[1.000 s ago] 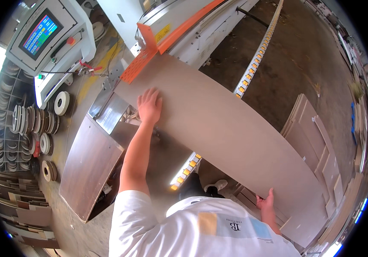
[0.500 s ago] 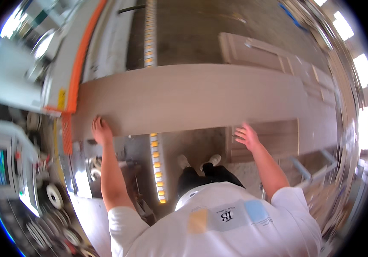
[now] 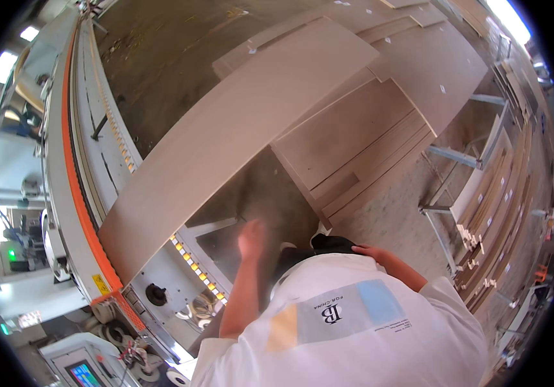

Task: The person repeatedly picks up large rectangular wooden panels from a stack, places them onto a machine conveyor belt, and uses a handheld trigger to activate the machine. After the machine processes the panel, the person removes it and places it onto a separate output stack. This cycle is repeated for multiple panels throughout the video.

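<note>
A long, flat brown board [image 3: 238, 122] lies slanting across the view. Its near-left end rests on the machine bed against an orange guard strip [image 3: 90, 226], and its far end reaches over other panels. My left hand [image 3: 251, 240] is off the board, in front of its near edge, and smeared by motion, so its fingers cannot be made out. Down at my waist, my right hand [image 3: 370, 251] lies against the black trousers and shirt hem, fingers stretched out, with nothing seen in it.
Brown panels [image 3: 361, 138] are stacked to the right of the board. Beyond them stand a metal frame [image 3: 457, 157] and a pile of long strips [image 3: 499, 213]. A track of yellow rollers [image 3: 193, 264] runs under the board. A control screen [image 3: 83, 374] is at the lower left.
My left hand has come off the board. My right hand has dropped from beside its near edge to my waist. The view has turned, so the board now slants up to the right.
</note>
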`<state>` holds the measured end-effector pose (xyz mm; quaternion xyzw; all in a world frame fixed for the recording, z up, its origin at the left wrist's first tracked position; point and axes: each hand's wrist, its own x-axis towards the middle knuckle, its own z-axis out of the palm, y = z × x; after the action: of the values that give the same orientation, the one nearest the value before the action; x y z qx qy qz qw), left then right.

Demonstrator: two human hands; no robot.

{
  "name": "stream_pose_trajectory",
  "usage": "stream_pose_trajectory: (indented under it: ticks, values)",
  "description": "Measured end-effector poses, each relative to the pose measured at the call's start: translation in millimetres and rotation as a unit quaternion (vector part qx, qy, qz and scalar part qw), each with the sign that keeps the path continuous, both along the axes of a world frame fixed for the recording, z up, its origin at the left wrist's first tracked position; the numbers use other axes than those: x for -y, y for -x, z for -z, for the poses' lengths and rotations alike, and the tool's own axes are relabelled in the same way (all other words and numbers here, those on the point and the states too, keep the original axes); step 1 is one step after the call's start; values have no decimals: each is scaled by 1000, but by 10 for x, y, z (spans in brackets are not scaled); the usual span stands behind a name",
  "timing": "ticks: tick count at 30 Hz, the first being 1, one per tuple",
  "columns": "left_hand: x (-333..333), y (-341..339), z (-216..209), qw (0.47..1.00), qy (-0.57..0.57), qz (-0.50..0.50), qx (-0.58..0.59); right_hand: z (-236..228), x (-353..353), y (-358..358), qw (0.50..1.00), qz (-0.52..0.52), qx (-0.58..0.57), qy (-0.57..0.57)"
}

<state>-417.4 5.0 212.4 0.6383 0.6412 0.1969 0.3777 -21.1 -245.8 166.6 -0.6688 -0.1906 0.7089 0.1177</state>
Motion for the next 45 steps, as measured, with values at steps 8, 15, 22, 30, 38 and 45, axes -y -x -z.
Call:
stream_pose_trajectory:
  ticks: [8, 15, 22, 30, 38, 45]
  values:
    - [-1233, -842, 850, 948, 258, 37, 184, 422, 306, -281, 993, 52, 88, 59]
    - [-2698, -1491, 1843, 923, 318, -73, 204, 158, 115, -75, 964, 239, 34, 111]
    - [-3923, -2382, 2554, 970, 171, -157, -66, -235, 20, 512, 897, 417, 66, 134]
    - [-4315, -2762, 2758, 921, 214, -250, -208, -589, -516, 935, 886, 419, 95, 173]
    - [-4235, -2147, 2777, 956, 194, -218, 35, -347, -1147, 672, 907, 401, 76, 104]
    - [-3866, -1511, 3010, 875, 331, -247, 254, -217, -1726, 373, 962, 236, 135, 38]
